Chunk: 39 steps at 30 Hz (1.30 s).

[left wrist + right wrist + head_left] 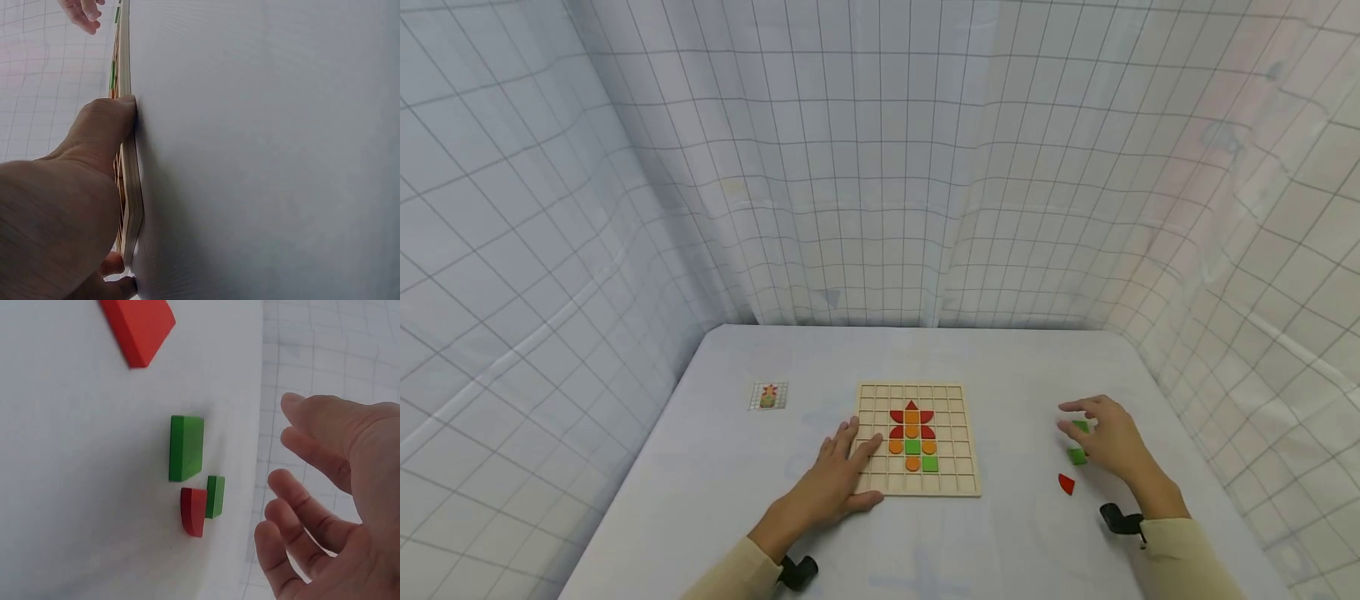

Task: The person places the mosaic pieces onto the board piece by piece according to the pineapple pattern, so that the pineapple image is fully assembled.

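Observation:
A square wooden grid board [958, 482] lies mid-table, bearing a pattern of red pieces [897, 416], orange round pieces [896, 447] and green squares [930, 463]. My left hand [831, 487] rests on its near left corner, fingers spread; in the left wrist view the thumb [103, 122] lies against the board's edge. To the right, my right hand [1116, 442] hovers above loose pieces, fingers gently bent and nothing between them. Below it in the right wrist view are two green blocks [186, 449], a small red piece [194, 512] and a nearer red piece [139, 328].
A small card [768, 396] with a coloured picture on a grid lies left of the board. White gridded curtains [880, 167] hang behind and along both sides of the white table [1000, 542]. Black wrist cameras [1122, 520] are worn at both cuffs.

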### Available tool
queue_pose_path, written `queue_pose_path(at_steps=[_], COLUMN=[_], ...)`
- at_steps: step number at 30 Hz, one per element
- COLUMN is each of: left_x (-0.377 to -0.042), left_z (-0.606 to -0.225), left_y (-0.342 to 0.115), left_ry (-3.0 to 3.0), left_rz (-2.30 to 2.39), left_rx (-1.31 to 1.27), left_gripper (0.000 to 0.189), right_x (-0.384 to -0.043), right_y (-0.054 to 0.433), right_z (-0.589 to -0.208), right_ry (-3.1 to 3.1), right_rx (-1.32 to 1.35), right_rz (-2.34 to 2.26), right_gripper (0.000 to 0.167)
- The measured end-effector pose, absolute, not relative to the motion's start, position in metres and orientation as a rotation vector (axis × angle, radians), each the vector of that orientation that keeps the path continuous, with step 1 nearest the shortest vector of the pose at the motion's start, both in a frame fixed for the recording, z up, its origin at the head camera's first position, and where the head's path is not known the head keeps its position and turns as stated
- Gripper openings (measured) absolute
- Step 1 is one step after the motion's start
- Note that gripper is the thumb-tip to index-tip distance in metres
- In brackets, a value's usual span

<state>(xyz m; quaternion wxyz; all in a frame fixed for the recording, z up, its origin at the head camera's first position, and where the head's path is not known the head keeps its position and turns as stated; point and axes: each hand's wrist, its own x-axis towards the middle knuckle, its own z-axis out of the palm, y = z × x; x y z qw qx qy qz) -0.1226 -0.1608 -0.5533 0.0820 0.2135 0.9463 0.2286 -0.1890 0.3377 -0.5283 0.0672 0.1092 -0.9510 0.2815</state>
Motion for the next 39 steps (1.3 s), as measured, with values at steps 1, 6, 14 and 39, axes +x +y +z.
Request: queue_pose_path(at_steps=[1, 6, 14, 39], left_x=[-0.122, -0.122, -0.125, -0.126], left_z=[-0.552, -0.551, -0.554, -0.558], left_y=[-0.161, -0.16, -0.16, -0.162], left_ry=[2.825, 2.819, 2.824, 2.819], left_rz=[0.688, 0.687, 0.672, 0.675], left_rx=[0.637, 0.628, 0.63, 0.62], left_gripper=[0.095, 0.095, 0.094, 0.095], right_x=[-0.189, -0.193, -0.196, -0.207], right_y=[0.342, 0.355, 0.364, 0.351], right_z=[-0.528, -0.534, -0.542, -0.546], right_ry=[-2.889, -2.973, -3.018, -2.993], right_rx=[0.301, 0.207, 0.171, 0.223], right_rz=[0.852, 0.857, 0.888, 0.979], right_gripper=[0.036, 0.04, 0.03, 0.033])
